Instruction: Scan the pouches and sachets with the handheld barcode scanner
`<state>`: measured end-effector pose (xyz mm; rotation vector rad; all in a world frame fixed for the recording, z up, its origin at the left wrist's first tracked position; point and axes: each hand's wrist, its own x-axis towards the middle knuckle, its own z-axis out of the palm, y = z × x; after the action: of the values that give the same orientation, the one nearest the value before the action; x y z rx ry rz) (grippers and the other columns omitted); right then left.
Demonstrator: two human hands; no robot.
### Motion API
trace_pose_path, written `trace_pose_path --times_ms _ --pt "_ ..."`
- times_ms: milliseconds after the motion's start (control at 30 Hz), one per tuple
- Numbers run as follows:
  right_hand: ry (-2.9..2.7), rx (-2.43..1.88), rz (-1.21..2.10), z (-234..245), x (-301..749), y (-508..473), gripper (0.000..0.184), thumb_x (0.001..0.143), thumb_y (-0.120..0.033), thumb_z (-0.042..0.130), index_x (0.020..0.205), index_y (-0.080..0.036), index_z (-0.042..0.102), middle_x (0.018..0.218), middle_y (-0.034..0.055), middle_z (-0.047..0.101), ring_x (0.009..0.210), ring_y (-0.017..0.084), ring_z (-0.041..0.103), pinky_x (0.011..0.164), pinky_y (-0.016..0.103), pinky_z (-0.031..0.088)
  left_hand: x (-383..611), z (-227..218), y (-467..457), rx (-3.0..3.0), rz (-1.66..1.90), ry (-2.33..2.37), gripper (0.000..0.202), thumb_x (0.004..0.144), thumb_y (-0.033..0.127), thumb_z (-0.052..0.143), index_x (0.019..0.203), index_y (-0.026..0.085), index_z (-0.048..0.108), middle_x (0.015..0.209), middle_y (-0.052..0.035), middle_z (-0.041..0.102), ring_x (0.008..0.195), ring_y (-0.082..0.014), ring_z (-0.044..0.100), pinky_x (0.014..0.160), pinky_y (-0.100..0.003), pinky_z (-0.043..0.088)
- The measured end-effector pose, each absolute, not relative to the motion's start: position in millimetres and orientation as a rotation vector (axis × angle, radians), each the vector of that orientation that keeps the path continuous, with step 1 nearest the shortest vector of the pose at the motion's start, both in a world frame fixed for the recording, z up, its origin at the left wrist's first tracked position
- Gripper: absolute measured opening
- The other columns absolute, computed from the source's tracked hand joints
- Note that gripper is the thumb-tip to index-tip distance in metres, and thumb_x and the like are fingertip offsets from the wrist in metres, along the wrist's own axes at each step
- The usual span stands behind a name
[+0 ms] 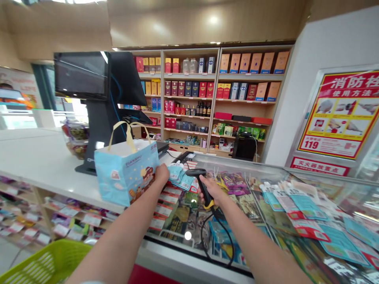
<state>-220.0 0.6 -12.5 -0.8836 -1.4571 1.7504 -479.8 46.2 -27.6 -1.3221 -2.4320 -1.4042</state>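
Observation:
My left hand (pixel 162 175) grips the edge of a light blue paper gift bag (pixel 126 173) with yellow handles, holding it up above the white counter (pixel 50 165). Just right of that hand lie light blue packets (pixel 180 177); I cannot tell whether they touch it. My right hand (pixel 212 191) is closed around the handle of a black corded barcode scanner (pixel 201 183) with a yellow band. Its black cable (pixel 207 236) loops down over the glass display counter (pixel 237 169). The scanner's nose points left, toward the packets.
A black two-screen checkout terminal (pixel 97 90) stands on the white counter behind the bag. Colourful packets fill the glass case. Wooden shelves of boxed bottles (pixel 189 94) stand behind it. A green basket (pixel 47 264) sits low at left. A red-and-yellow poster (pixel 340 114) hangs on the right wall.

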Motion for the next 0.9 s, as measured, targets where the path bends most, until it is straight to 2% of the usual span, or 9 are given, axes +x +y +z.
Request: trace_pose_path --times_ms 100,167,267,333,400,533,733,833,900 --pt "-1.468 -0.897 1.756 -14.6 -221.2 1.7 0.034 0.084 -0.051 0.051 0.077 -0.018 0.049 0.046 -0.0045 0.054 0.033 0.008 0.048 0.032 0.018 0.042 -472.4 -25.9 44.8 -1.440 -0.970 -2.442 0.020 0.073 0.006 0.041 0.077 0.011 0.061 0.090 -0.0218 0.062 0.092 -0.0307 0.060 0.077 -0.037 0.043" --pt "-1.463 -0.906 1.769 -16.4 -219.0 2.7 0.034 0.084 -0.051 0.051 0.077 -0.018 0.049 0.046 -0.0047 0.053 0.032 0.008 0.047 0.032 0.018 0.042 -464.7 -22.7 45.3 -1.542 -0.810 -2.409 0.026 0.078 0.008 0.036 0.087 0.011 0.061 0.097 -0.0213 0.062 0.093 -0.0297 0.060 0.077 -0.037 0.043" --pt "-1.433 -0.877 1.772 -19.3 -212.9 4.2 0.034 0.083 -0.052 0.051 0.079 -0.018 0.049 0.046 -0.0055 0.053 0.032 0.008 0.047 0.032 0.019 0.042 -449.0 -19.7 47.9 -1.634 -0.735 -2.437 0.023 0.084 0.025 0.042 0.092 0.014 0.061 0.097 -0.0186 0.062 0.094 -0.0312 0.060 0.079 -0.043 0.043" --pt "-1.422 -0.870 1.758 -21.1 -207.0 4.9 0.035 0.082 -0.052 0.052 0.078 -0.018 0.049 0.046 -0.0053 0.053 0.033 0.008 0.047 0.032 0.019 0.042 -438.0 -20.1 49.0 -1.646 -0.702 -2.475 0.029 0.081 0.040 0.050 0.093 0.016 0.062 0.106 -0.0190 0.060 0.106 -0.0362 0.054 0.086 -0.052 0.038" --pt "-1.418 -0.898 1.747 -22.7 -199.1 5.4 0.036 0.082 -0.052 0.052 0.076 -0.017 0.049 0.046 -0.0047 0.053 0.033 0.008 0.047 0.032 0.020 0.042 -430.0 -21.4 48.8 -1.656 -0.672 -2.508 0.038 0.076 0.049 0.055 0.097 0.019 0.063 0.120 -0.0203 0.054 0.119 -0.0420 0.043 0.092 -0.061 0.028" --pt "-1.385 -0.917 1.724 -25.5 -177.0 6.0 0.034 0.082 -0.051 0.053 0.082 -0.018 0.049 0.046 -0.0050 0.054 0.033 0.009 0.047 0.032 0.019 0.042 -429.1 -22.7 48.2 -1.702 -0.562 -2.580 0.058 0.069 0.058 0.057 0.116 0.024 0.059 0.140 -0.0197 0.039 0.130 -0.0465 0.027 0.096 -0.067 0.018" --pt "-1.287 -0.953 1.722 -24.7 -140.4 7.3 0.030 0.087 -0.047 0.049 0.084 -0.017 0.049 0.046 -0.0052 0.054 0.032 0.008 0.047 0.032 0.018 0.041 -436.8 -20.1 52.7 -1.697 -0.332 -2.585 0.078 0.069 0.067 0.048 0.137 0.028 0.041 0.147 -0.0173 0.030 0.132 -0.0467 0.022 0.095 -0.070 0.018" --pt "-1.255 -0.970 1.699 -20.2 -123.2 7.7 0.030 0.088 -0.045 0.046 0.079 -0.016 0.051 0.045 -0.0043 0.053 0.032 0.008 0.047 0.032 0.019 0.042 -420.8 -14.6 52.7 -1.657 -0.357 -2.497 0.081 0.071 0.066 0.046 0.139 0.023 0.039 0.146 -0.0199 0.031 0.133 -0.0466 0.021 0.097 -0.069 0.017" --pt "-1.239 -0.972 1.669 -16.9 -110.5 7.5 0.034 0.087 -0.047 0.047 0.073 -0.016 0.050 0.045 -0.0040 0.053 0.031 0.008 0.046 0.032 0.020 0.042 -396.8 -9.9 51.6 -1.662 -0.466 -2.343 0.076 0.075 0.060 0.047 0.137 0.017 0.041 0.144 -0.0219 0.033 0.132 -0.0443 0.024 0.100 -0.065 0.018"
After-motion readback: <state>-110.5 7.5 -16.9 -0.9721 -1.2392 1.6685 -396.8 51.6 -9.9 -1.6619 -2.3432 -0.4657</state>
